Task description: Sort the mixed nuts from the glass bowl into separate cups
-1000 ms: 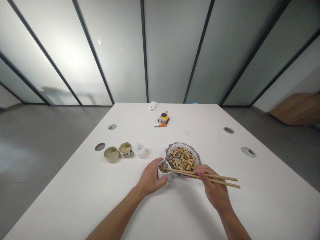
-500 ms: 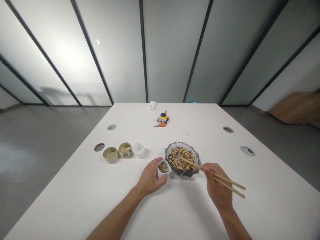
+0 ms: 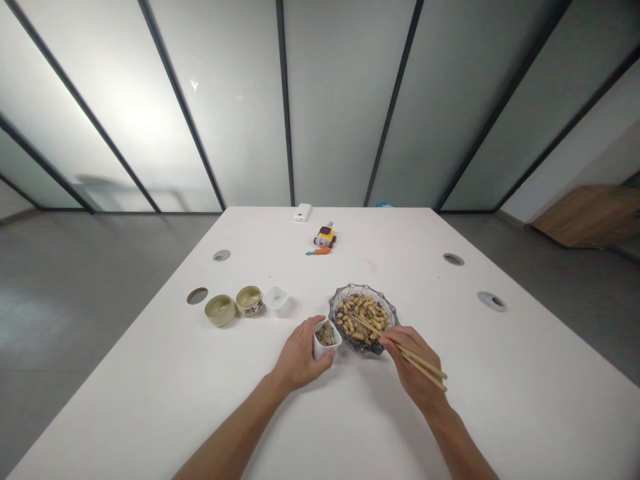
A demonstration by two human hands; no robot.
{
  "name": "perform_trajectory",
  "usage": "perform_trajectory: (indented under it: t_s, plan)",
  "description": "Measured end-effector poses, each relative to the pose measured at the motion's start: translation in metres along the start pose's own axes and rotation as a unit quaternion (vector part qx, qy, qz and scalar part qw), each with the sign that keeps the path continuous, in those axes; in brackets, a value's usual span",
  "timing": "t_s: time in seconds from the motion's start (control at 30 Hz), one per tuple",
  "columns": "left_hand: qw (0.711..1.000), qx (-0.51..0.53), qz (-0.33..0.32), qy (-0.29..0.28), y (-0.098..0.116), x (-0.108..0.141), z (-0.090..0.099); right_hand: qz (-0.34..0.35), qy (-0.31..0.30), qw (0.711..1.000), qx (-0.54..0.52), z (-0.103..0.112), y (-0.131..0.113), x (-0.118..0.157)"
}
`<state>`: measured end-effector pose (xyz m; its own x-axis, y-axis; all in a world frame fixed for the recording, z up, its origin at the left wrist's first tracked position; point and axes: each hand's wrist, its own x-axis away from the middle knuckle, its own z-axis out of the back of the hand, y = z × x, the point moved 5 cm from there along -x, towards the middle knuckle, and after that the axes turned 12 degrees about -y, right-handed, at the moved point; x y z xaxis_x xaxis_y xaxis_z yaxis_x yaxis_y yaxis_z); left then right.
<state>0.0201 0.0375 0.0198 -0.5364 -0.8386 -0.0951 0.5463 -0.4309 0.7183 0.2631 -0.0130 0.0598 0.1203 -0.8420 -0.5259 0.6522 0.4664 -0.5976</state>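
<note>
My left hand [image 3: 303, 355] is closed around a small white cup [image 3: 324, 351] with sunflower seeds [image 3: 326, 334] inside it. Just right of the cup stands a scalloped glass bowl [image 3: 391, 311], filled with peanuts [image 3: 358, 328] and some small dark pieces among them. A pair of wooden chopsticks [image 3: 423, 363] is gripped in my right hand [image 3: 413, 367], at the bowl's near right rim. Their tips reach down among the peanuts; whether anything is pinched between them I cannot tell.
Left of my hands stand two green ceramic cups [image 3: 220, 311] [image 3: 249, 301] and a white plastic cup [image 3: 277, 302]. Farther back lie a toy screwdriver [image 3: 319, 252], a yellow toy car [image 3: 325, 236] and a white box-like device [image 3: 303, 213]. Round holes [image 3: 197, 296] pierce the white table [image 3: 400, 253].
My right hand has moved left and closer to the bowl, and the chopsticks' back ends have swung left. My left hand and the small cup have stayed put.
</note>
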Motion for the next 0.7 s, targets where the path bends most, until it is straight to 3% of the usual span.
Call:
perform_trajectory:
  t_s: [0.3, 0.43, 0.57, 0.7]
  plan:
    - [1.000, -0.005, 0.003, -0.006, 0.001, 0.000, 0.000, -0.015, 0.004, 1.000, 0.007, 0.003, 0.004, 0.002]
    - [1.000, -0.001, 0.007, -0.006, 0.002, 0.000, 0.001, -0.041, 0.036, 0.999, 0.000, 0.011, 0.003, 0.001]
    - [1.000, 0.002, 0.008, -0.009, 0.003, 0.000, 0.002, -0.102, 0.084, 0.987, -0.087, 0.019, 0.009, 0.004]
    - [1.000, 0.001, 0.007, -0.002, 0.004, 0.001, 0.003, -0.131, 0.078, 0.977, -0.150, 0.017, 0.015, 0.007]
